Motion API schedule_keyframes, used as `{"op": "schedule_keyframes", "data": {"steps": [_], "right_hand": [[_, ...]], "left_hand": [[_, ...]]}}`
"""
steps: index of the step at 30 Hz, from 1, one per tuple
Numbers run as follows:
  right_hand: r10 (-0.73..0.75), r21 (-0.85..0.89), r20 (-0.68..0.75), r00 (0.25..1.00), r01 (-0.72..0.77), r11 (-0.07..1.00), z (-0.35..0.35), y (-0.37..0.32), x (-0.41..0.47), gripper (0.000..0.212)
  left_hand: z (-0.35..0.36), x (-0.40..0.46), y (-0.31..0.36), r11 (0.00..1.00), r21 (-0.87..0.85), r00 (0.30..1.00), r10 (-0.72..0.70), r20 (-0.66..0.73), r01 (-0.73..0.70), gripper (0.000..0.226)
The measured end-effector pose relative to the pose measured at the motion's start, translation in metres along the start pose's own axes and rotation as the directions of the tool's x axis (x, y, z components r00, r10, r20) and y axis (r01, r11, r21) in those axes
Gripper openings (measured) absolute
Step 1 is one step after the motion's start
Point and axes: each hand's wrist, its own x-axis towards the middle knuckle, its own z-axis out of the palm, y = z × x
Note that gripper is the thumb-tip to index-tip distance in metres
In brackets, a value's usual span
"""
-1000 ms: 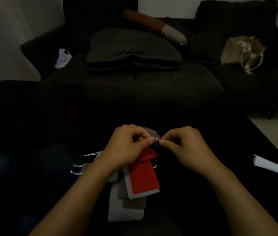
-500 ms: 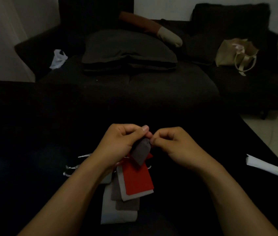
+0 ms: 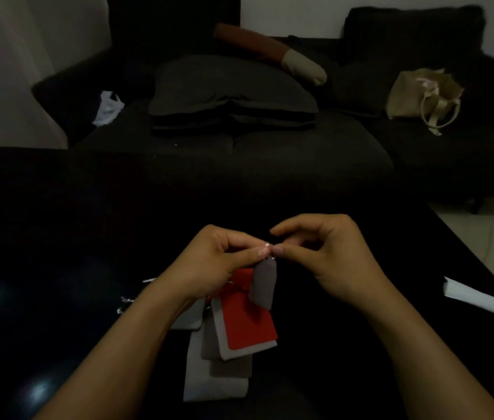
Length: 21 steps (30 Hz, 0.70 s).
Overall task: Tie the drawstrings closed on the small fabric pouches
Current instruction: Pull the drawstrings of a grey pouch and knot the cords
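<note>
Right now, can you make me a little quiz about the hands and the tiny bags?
1. True or false: the grey pouch lies flat on the table.
2. What colour is the top pouch of the pile? A blue, B red, C green.
3. Which hands pinch at the grey pouch's top?

Key:
1. False, it hangs from the fingers.
2. B.
3. Both, the left hand and the right hand.
</note>
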Motion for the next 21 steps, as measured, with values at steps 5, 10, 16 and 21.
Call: {"op": "schedule_keyframes", "data": {"steps": [5,10,16,21], "right_hand": [[-0.082,-0.106,0.103,0.991,0.092,0.99,0.0,-0.005,-0.003,0.012],[-0.149,-0.271,0.101,0.984,0.171,0.947,0.004,-0.004,-0.002,0.008],[-0.078,-0.328,0.231,0.97,0.153,0.932,0.008,0.002,-0.001,0.011],[-0.038,-0.316,0.299,0.954,0.136,0.939,0.009,0.0,-0.002,0.01]], "left_hand": [[-0.003,-0.002,0.001,0.986,0.152,0.993,0.054,0.106,-0.07,0.019],[-0.004,-0.001,-0.001,0.985,0.16,0.995,0.048,0.088,-0.062,0.018],[-0.008,-0.004,-0.004,0.96,0.278,0.987,0.0,0.163,-0.046,0.018],[-0.011,-0.005,-0.005,0.956,0.29,0.98,-0.007,0.197,-0.051,0.015]]}}
